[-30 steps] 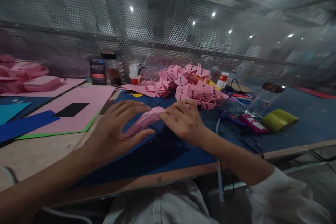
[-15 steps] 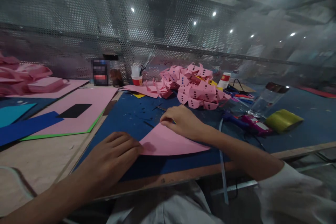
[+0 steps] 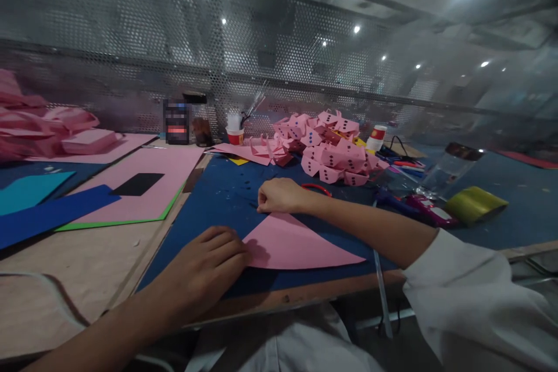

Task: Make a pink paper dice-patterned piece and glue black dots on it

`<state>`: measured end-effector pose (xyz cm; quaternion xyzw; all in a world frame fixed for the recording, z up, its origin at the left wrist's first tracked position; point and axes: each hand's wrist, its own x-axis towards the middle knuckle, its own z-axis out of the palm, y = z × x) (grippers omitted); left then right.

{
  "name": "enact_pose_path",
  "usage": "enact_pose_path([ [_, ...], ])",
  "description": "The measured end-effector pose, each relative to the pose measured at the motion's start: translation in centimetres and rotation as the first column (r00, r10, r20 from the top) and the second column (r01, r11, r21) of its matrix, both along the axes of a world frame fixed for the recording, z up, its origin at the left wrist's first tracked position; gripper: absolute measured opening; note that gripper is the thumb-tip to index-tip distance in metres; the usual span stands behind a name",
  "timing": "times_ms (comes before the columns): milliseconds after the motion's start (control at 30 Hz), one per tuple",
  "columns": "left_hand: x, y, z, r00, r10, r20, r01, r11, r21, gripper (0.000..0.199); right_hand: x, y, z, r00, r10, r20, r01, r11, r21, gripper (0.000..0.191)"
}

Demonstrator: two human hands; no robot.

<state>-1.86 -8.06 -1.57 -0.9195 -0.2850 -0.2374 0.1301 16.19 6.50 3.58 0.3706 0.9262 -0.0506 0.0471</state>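
A triangular sheet of pink craft paper or foam (image 3: 296,247) lies on the blue table mat (image 3: 209,197) near the front edge, folded or cut, I cannot tell which. My left hand (image 3: 215,261) rests over its left corner, fingers lying together on the sheet and mat, grasping nothing. My right hand (image 3: 279,195) is closed, its fingers curled, at the sheet's top corner. What lies inside that fist is hidden. Behind my right wrist shows a red handle loop (image 3: 317,188), probably of scissors.
Behind are dotted pink folded pieces (image 3: 335,157) in a heap. Right stand a clear jar (image 3: 447,168), a purple tool (image 3: 429,210) and a yellow roll (image 3: 476,205). Pink sheets (image 3: 148,163), a blue strip (image 3: 56,209) and a black rectangle (image 3: 138,184) lie left.
My right hand has shifted left to the top corner and its fingers have curled in tighter. The red handle has come into sight behind the wrist. My left hand stays at the left corner.
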Motion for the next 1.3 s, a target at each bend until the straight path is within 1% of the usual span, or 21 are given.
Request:
enact_pose_path([
  [200, 0.2, 0.1, 0.1, 0.999, -0.025, 0.028, 0.025, 1.0, -0.002, 0.017, -0.4, -0.1, 0.7, 0.997, 0.014, 0.073, -0.013, 1.0, -0.019, 0.016],
  [300, 0.2, 0.0, 0.1, 0.999, -0.028, 0.031, 0.028, 1.0, -0.006, 0.018, -0.6, -0.6, 1.0, 0.995, 0.009, 0.097, -0.012, 0.999, 0.03, 0.019],
  [467, 0.2, -0.2, 0.2, 0.999, -0.036, 0.011, 0.036, 0.998, -0.053, 0.017, -1.0, -1.3, 1.2, 0.992, 0.018, 0.129, -0.031, 0.994, 0.106, 0.024],
  [600, 0.3, -0.3, 0.4, 0.999, -0.044, 0.01, 0.044, 0.997, -0.069, 0.018, -1.3, -1.3, 1.2, 0.988, 0.027, 0.153, -0.045, 0.992, 0.116, 0.028],
  [733, 0.3, -0.3, 0.4, 0.999, -0.048, 0.005, 0.049, 0.996, -0.08, 0.017, -1.5, -1.5, 0.8, 0.985, 0.045, 0.167, -0.069, 0.988, 0.139, 0.027],
  [867, 0.4, -0.4, 0.6, 0.999, -0.029, -0.027, 0.026, 0.994, -0.104, 0.012, -1.7, -1.9, 0.5, 0.98, 0.096, 0.172, -0.127, 0.976, 0.177, 0.028],
  [967, 0.5, -0.5, 0.8, 0.999, -0.02, -0.036, 0.016, 0.995, -0.102, 0.012, -1.7, -1.9, 0.4, 0.977, 0.124, 0.173, -0.158, 0.968, 0.196, 0.029],
  [1167, 0.5, -0.5, 0.6, 0.999, -0.041, -0.024, 0.039, 0.995, -0.088, 0.019, -1.3, -2.0, 0.7, 0.985, 0.078, 0.152, -0.107, 0.975, 0.193, 0.027],
  [1300, 0.2, -0.4, 0.2, 0.999, -0.037, -0.033, 0.034, 0.995, -0.092, 0.018, -1.0, -2.0, 1.1, 0.991, 0.021, 0.133, -0.038, 0.991, 0.125, 0.025],
])
